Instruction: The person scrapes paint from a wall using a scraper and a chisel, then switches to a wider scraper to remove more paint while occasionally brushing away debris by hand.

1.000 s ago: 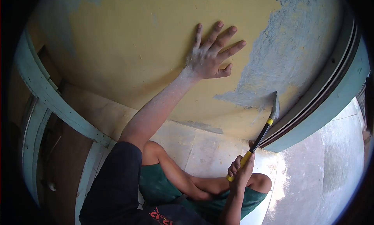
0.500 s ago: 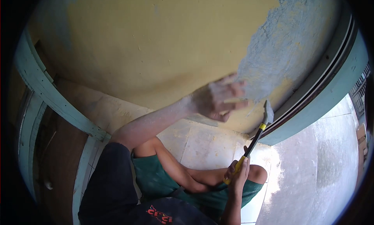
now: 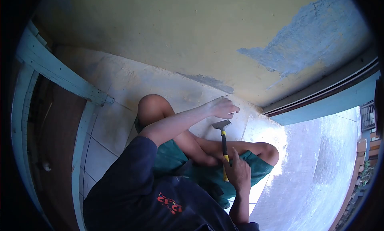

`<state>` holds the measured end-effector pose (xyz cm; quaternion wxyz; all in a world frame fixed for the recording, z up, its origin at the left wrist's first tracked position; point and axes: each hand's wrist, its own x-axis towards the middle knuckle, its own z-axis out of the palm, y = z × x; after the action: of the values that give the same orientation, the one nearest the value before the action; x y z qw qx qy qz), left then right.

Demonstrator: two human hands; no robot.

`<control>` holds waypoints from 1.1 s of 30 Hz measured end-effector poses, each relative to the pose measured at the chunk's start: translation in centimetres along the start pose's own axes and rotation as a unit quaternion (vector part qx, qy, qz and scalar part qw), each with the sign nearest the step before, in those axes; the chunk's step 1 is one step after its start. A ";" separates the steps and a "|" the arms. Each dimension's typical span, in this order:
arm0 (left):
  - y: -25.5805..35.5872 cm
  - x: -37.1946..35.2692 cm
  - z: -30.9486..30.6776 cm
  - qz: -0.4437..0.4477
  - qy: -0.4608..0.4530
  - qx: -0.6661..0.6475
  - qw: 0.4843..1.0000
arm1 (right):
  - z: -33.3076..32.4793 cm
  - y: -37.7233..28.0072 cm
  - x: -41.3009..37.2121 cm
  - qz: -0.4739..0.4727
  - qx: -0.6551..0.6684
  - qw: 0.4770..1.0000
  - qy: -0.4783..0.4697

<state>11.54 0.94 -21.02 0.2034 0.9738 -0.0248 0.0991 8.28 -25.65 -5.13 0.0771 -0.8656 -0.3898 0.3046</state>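
My right hand (image 3: pixel 240 172) grips the yellow and black handle of a scraper (image 3: pixel 225 145), with its index finger pointing up along the handle. The scraper's flat grey metal blade points away from me, above my crossed legs. Just beyond the blade is my left hand (image 3: pixel 222 107), its fingers loosely curled in; nothing shows in it, and a small gap separates it from the blade. Ahead stands the yellow wall (image 3: pixel 192 35), with a rough grey-blue patch (image 3: pixel 308 39) of bared surface at the right.
Dusty floor tiles (image 3: pixel 108 147) lie around my legs. A light blue wooden frame (image 3: pixel 60 71) stands close on the left, with a brown panel in it. Another blue frame (image 3: pixel 328 104) borders the wall at the right, beside a bright, smeared floor (image 3: pixel 308 167).
My left hand has come down from before the wall, its spread fingers now curled. The scraper has swung left and lower, away from the door frame. My view has tilted downward.
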 end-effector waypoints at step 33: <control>1.5 -0.2 -1.4 0.196 -0.331 0.329 0.863 | 0.9 1.8 16.5 -0.200 -0.026 0.948 0.245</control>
<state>10.91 0.16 -19.24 -0.1725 0.9348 -0.2468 -0.1885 17.35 -15.08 -14.24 0.2069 -0.8198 -0.5316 0.0508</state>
